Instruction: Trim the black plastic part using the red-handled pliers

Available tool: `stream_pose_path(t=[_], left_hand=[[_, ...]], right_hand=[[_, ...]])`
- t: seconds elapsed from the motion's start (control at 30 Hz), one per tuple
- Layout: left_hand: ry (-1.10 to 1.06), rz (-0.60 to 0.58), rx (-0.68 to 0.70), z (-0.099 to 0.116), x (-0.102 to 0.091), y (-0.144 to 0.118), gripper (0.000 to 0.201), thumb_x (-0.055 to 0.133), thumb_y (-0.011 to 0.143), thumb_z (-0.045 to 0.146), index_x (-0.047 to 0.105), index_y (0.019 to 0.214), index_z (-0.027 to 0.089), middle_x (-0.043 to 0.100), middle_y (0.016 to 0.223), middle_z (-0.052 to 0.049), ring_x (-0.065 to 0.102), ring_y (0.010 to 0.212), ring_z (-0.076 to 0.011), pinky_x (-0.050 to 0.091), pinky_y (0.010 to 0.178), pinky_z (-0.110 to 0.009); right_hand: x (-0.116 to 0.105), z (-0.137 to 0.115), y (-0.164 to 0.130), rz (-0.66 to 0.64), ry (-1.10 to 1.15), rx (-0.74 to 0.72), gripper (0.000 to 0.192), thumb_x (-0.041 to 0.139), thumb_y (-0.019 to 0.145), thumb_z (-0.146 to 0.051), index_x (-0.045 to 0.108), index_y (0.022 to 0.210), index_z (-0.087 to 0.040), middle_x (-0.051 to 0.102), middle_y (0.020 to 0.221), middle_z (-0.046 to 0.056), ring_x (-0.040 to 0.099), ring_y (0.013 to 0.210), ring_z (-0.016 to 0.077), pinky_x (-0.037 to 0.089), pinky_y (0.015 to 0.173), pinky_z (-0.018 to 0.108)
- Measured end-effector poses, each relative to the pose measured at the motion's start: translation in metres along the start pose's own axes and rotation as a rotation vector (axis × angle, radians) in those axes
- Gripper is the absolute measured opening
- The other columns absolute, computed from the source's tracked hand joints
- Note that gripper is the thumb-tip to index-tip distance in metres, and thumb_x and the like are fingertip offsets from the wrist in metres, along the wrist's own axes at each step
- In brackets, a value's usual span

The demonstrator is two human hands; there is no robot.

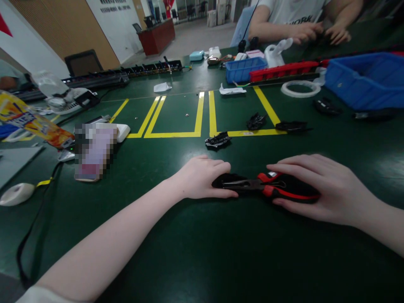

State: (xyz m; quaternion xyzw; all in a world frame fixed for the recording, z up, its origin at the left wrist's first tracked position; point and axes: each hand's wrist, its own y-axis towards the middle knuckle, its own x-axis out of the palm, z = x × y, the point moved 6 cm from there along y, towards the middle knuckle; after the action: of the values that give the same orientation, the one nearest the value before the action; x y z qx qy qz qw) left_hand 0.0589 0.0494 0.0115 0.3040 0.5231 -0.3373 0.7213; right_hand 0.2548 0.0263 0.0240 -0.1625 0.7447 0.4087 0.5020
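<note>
Far left on the green desk [176,235]: white tape roll [15,193] with a yellow tab, black strap [38,235] running toward the near edge, orange snack bag [31,120], clear bottle [50,86]. A blurred phone-like object [94,153] lies just right of the bag, with a white block [121,131] behind it. Yellow lines [172,120] mark boxes mid-desk. Left hand [202,177] lies palm down, fingers curled over a small black part [225,181], pressing it to the desk. Another black part [217,141] sits just behind that hand, two more [256,122] [292,126] farther right along the yellow line. Pliers [268,187], red and black handles, lie flat between the hands, nose at the held part. Right hand [322,189] covers the handles, fingers wrapped around them; a firm squeeze can't be told. Back right: small blue bin [244,69], red strip [284,69], white ring [299,88], large blue bin [366,80]. Another person's hands [318,33] rest at the far edge.
</note>
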Motion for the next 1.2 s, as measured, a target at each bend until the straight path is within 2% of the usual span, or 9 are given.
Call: stream_pose_path(t=[0.3, 0.7, 0.87, 1.03, 1.2], left_hand=[[-0.009, -0.027, -0.010, 0.0006, 0.0001, 0.0008, 0.044, 0.049, 0.085, 0.061, 0.053, 0.085, 0.018, 0.059, 0.075, 0.002, 0.051, 0.061, -0.0126, 0.032, 0.062, -0.027], [-0.006, 0.016, -0.001, 0.0003, 0.0000, -0.0007, 0.042, 0.051, 0.085, 0.060, 0.052, 0.085, 0.018, 0.059, 0.074, 0.003, 0.051, 0.061, -0.0128, 0.032, 0.061, -0.027], [-0.003, 0.025, -0.002, 0.0001, -0.0004, -0.0012, 0.042, 0.050, 0.086, 0.060, 0.052, 0.085, 0.018, 0.059, 0.073, 0.002, 0.051, 0.061, -0.0131, 0.032, 0.061, -0.026], [0.025, 0.021, 0.008, 0.0006, 0.0004, -0.0010, 0.043, 0.048, 0.087, 0.060, 0.052, 0.086, 0.018, 0.059, 0.075, 0.001, 0.053, 0.063, -0.0137, 0.032, 0.061, -0.026], [0.034, 0.017, 0.013, 0.0020, 0.0006, -0.0002, 0.042, 0.049, 0.086, 0.060, 0.052, 0.085, 0.018, 0.059, 0.075, 0.002, 0.053, 0.063, -0.0138, 0.032, 0.062, -0.027]], right_hand=[[-0.0008, 0.0025, -0.0049, 0.039, 0.024, 0.029, 0.053, 0.063, 0.076, -0.041, 0.049, 0.127, -0.036, 0.063, 0.108, 0.005, 0.063, 0.089, 0.0295, 0.052, 0.072, 0.047], [0.0025, 0.0010, -0.0024, 0.012, 0.118, 0.071, 0.045, 0.060, 0.080, -0.041, 0.051, 0.124, -0.037, 0.063, 0.106, 0.002, 0.065, 0.088, 0.0253, 0.057, 0.069, 0.044], [0.0018, -0.0012, -0.0020, -0.008, 0.062, 0.049, 0.041, 0.059, 0.081, -0.044, 0.055, 0.119, -0.031, 0.064, 0.105, 0.004, 0.065, 0.086, 0.0245, 0.056, 0.067, 0.041], [-0.0012, -0.0070, -0.0010, -0.023, -0.045, -0.087, 0.043, 0.064, 0.079, -0.040, 0.055, 0.116, -0.020, 0.065, 0.100, 0.009, 0.065, 0.079, 0.0220, 0.055, 0.062, 0.035], [0.0006, -0.0020, -0.0023, -0.041, -0.031, -0.062, 0.044, 0.063, 0.078, -0.039, 0.055, 0.118, -0.021, 0.065, 0.101, 0.010, 0.064, 0.076, 0.0222, 0.052, 0.060, 0.036]])
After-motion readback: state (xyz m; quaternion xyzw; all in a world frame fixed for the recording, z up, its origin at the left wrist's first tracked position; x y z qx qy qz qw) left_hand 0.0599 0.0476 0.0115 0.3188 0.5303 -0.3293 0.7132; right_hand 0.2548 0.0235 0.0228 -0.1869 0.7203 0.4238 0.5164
